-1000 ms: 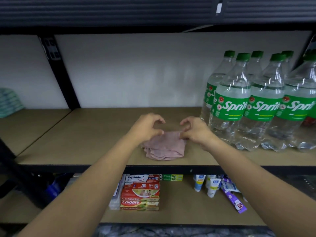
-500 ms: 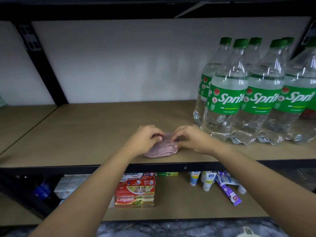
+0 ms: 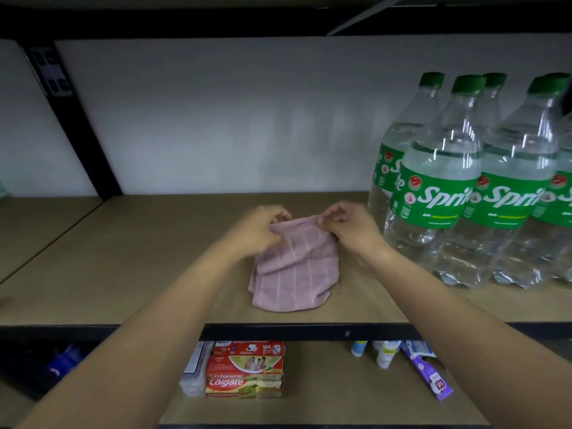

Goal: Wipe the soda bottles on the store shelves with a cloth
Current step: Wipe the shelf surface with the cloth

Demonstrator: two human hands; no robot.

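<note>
Big picture first: a wooden store shelf (image 3: 130, 261) with a black metal front rail fills the view, white back panel behind it. Over on the right stands the cluster of Sprite bottles (image 3: 458, 193), green caps, green labels, clear soda, packed tight together at least two rows deep, with the far-right ones cut by the frame edge. None of them is being touched.

Centre shelf, near the front edge, is the pink cloth (image 3: 294, 267), striped, bunched in soft folds, its lower part resting on the wood just beside the nearest bottle. The left hand (image 3: 257, 230) has its fingers curled into the cloth's upper left edge, gripping it. The right hand (image 3: 349, 227) pinches the upper right edge between thumb and fingertips, the other fingers loosely curled above. Both are holding that top edge up off the shelf.

Down below, on the lower shelf, stacked Colgate toothpaste boxes (image 3: 244, 370), then a few small tubes (image 3: 383, 354) to the right.

My read: this is the set-up step, getting the cloth gathered or opened into a usable pad; no wiping has begun. The next move calls for settling the cloth in one hand and reaching right to the nearest bottle, with the free hand steadying it so the packed row doesn't topple.
</note>
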